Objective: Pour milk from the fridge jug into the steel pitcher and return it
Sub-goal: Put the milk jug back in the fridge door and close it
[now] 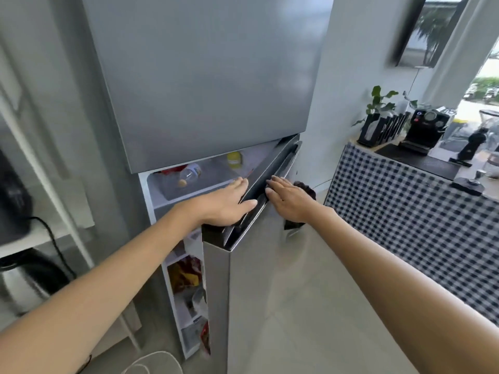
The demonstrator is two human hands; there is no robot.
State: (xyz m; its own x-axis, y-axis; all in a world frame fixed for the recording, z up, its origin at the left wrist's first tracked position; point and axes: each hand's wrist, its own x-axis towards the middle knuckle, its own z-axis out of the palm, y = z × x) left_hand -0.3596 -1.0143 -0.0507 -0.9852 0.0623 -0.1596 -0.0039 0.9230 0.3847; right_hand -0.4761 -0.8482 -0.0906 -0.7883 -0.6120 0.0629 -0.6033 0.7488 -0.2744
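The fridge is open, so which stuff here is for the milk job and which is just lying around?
For the job:
- lower fridge door, partly open
- left hand, resting on the door's top edge
- right hand, flat on the door's top edge
No milk jug or steel pitcher can be made out.

Just lying about:
- coffee machine
- potted plant
- checked cloth
- kettle

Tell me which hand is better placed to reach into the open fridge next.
Left. The left hand rests on the inner side of the lower fridge door, next to the open shelves. The right hand lies on the door's outer side, so the door blocks it.
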